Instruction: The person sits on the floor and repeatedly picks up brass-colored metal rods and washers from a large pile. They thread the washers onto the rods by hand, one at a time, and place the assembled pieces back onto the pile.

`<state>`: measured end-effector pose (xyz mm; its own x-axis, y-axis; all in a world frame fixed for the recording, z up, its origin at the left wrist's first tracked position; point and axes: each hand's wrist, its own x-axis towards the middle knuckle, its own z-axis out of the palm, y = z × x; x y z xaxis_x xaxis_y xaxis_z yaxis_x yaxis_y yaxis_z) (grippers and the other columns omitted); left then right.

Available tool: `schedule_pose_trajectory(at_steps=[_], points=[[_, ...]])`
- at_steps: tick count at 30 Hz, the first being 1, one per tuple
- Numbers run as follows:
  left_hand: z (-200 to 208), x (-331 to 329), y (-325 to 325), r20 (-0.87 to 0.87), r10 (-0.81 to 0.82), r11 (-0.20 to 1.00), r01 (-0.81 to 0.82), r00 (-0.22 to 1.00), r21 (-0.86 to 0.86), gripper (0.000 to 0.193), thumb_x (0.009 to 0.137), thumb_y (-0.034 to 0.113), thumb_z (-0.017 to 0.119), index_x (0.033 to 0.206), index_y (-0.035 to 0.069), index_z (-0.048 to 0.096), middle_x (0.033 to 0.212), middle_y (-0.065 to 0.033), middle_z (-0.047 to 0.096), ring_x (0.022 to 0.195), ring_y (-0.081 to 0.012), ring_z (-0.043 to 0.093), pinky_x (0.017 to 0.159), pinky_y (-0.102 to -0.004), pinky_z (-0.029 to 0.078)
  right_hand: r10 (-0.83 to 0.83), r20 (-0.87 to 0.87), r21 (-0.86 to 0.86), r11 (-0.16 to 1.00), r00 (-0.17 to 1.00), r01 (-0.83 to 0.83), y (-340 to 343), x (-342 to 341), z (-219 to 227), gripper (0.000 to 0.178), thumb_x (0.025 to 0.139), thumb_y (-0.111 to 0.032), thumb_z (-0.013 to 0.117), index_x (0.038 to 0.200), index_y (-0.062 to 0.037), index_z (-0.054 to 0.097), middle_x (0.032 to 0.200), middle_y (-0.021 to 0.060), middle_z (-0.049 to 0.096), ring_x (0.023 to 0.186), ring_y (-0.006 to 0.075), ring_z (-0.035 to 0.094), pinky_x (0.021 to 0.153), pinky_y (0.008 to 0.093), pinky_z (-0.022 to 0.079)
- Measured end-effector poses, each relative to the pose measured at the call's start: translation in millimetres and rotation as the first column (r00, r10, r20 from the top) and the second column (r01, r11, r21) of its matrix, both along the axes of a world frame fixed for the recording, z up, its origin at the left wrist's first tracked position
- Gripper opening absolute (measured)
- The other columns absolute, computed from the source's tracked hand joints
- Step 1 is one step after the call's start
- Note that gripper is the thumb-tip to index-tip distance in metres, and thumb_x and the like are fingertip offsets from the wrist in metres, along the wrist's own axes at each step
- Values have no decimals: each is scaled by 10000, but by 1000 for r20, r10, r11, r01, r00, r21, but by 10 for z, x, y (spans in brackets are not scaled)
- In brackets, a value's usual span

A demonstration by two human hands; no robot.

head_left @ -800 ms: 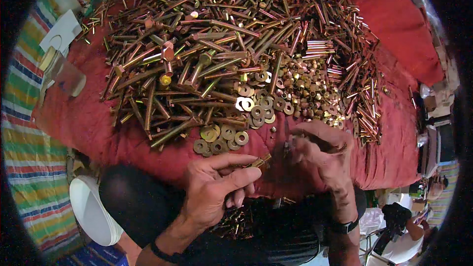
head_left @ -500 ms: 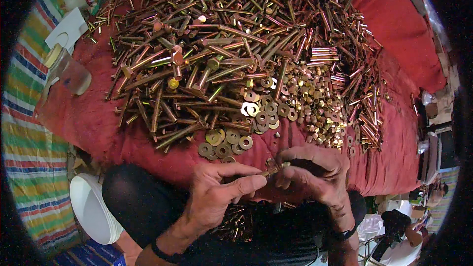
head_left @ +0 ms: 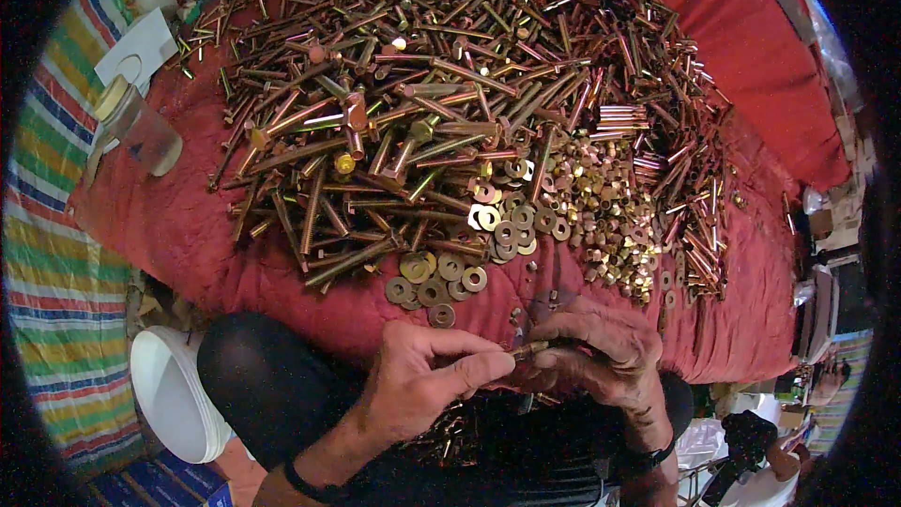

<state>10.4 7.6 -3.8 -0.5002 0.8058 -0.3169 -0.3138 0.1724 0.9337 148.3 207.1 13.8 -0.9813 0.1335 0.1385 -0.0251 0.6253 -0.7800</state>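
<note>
Pinched between thumb and index finger, a short brass-coloured bolt [head_left: 529, 349] is held by my left hand [head_left: 427, 380]. At the bolt's far end, the thumb and fingers of my right hand [head_left: 605, 352] close on it; whatever small part they cover is hidden. Both hands are just above the near edge of the red padded cloth [head_left: 347, 314]. Beyond them lie loose flat washers [head_left: 433, 292], a pile of small nuts or sleeves [head_left: 615, 225], and a big heap of long yellowish bolts [head_left: 375, 131].
A clear jar with a pale lid [head_left: 150, 136] stands at the left, beside a white card [head_left: 136, 52]. Thinner bolts [head_left: 704, 244] lie right of the nuts. A white tub [head_left: 174, 394] is by my left knee. More bolts [head_left: 450, 437] show below my hands.
The heaps sit slightly lower in the picture. My hands have come down a little, and my right fingers have closed in over the bolt's far end, covering more of it.
</note>
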Motion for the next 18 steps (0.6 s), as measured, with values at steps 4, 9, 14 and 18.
schedule_pose_trajectory(at_steps=[4,9,14,18], points=[[12,77,31,-322,90,991,-53,943,122,229,920,195,764,949,-30,790,777,-39,718,637,-101,632,585,-244,487,-37,31,-17,999,999,38,11,2,9,290,851,-106,798,1131,-82,726,1070,58,747,970,259,729,898,353,576],[-62,-30,-20,483,-34,997,-5,875,80,236,946,164,735,1004,-63,765,737,-41,678,587,-62,544,509,-206,385,4,-63,-104,994,998,-11,32,-40,70,221,926,-51,717,1145,-23,705,1051,92,745,947,272,738,858,344,592],[-87,-17,-5,500,36,991,-97,865,96,223,952,150,726,986,-68,754,675,-13,610,536,-34,447,460,-191,296,-338,141,-656,672,931,343,-121,-77,93,170,1006,-60,641,1117,68,662,969,135,740,811,229,761,743,343,625],[-49,-20,14,507,76,987,-138,859,86,219,941,123,714,943,-95,735,704,-39,629,543,-51,488,433,-181,276,-328,291,-661,610,899,437,-108,-137,42,194,985,-38,656,1154,52,684,910,105,742,871,218,761,766,324,610]])
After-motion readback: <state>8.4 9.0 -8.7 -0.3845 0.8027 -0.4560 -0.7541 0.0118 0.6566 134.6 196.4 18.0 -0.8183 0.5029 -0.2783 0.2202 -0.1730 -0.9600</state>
